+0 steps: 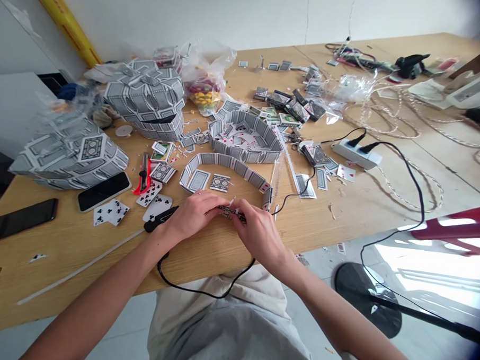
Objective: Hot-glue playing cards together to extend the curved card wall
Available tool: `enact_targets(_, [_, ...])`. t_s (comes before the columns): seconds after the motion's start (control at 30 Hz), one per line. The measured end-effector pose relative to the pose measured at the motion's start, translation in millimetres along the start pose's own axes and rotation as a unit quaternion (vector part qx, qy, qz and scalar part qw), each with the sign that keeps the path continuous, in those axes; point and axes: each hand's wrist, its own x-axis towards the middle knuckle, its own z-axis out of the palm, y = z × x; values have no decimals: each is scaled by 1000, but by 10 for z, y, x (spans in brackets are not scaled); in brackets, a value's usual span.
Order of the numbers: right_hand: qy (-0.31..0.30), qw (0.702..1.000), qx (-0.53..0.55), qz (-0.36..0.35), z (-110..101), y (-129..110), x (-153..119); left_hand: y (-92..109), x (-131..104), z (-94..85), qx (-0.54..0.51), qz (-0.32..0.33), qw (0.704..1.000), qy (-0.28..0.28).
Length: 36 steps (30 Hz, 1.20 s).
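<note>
My left hand (194, 215) and my right hand (259, 231) meet at the table's front edge. Between their fingertips is a small dark-patterned playing card (232, 212), seen nearly edge-on; my fingers cover most of it. Just behind stands a curved strip of joined playing cards (240, 169), with loose cards (220, 182) lying inside the curve. Close to my left wrist rests a black glue gun (156, 220), partly hidden, with a long whitish stick (81, 267) reaching from it toward the left. A black cable (211, 294) loops below my hands.
A heart-shaped card box (247, 148) stands farther back. Two lidded card boxes (146, 99) sit left. Near them lie a red utility knife (143, 175) and two phones (104, 191). A power strip (356, 153) with trailing cords lies right, beside rope (386, 117).
</note>
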Motion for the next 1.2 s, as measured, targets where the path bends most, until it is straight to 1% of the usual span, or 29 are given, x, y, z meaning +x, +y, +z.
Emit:
enact_targets(0.17, [1,1000,7,10,-1,3,7,-49,-7,21,4,10,1000,5])
enact_targets(0.4, [-5,1000,-2,18,-21,-14,33,-56,18,-44,39,23,999,-17])
enact_targets(0.63, [-1,1000,-16,23,-5,-5,7,-35,48,-55,46,19,998,-28])
enact_targets(1.0, [11,1000,-27,8,3,3,-16,-10,69,-49,33,8,999,-19])
enact_targets(1.2, [11,999,-41,9,-3,-27,-20,-4,84,-67,37,-8,998,-42])
